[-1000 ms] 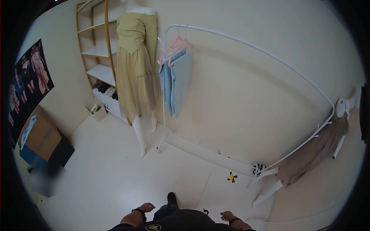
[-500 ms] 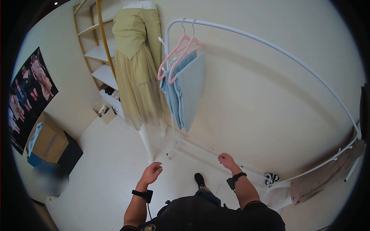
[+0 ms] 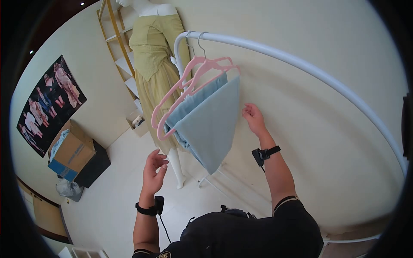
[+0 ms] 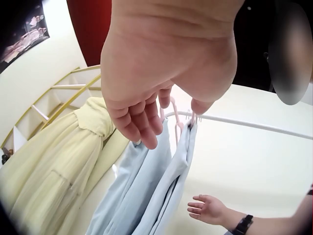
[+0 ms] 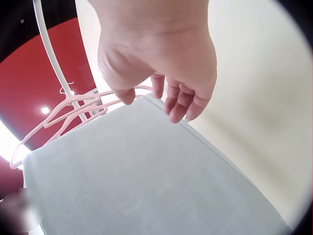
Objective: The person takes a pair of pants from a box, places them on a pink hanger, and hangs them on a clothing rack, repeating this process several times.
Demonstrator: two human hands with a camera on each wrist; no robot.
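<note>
Two pink hangers [image 3: 198,69] hang side by side from the white rail [image 3: 275,50], with folded light blue trousers [image 3: 210,124] over them. My left hand [image 3: 153,172] is raised to the lower left of the trousers, fingers loosely bent, holding nothing. On the other side, my right hand [image 3: 254,118] is up just right of the trousers' edge, fingers relaxed and empty. In the right wrist view, the pale cloth [image 5: 127,171] lies beyond my right hand [image 5: 161,63]; whether they touch I cannot tell.
A mannequin in a yellow-green top and skirt [image 3: 157,51] stands behind the rail's left end, beside a gold-framed shelf [image 3: 124,64]. Cardboard box [image 3: 73,148], dark box and grey bag [image 3: 69,189] are at the left. The rack's base bars cross the floor below the trousers.
Both hands have risen towards the trousers, one on each side. The rack and hangers look larger and closer, while the brown garment at the right has left the head view.
</note>
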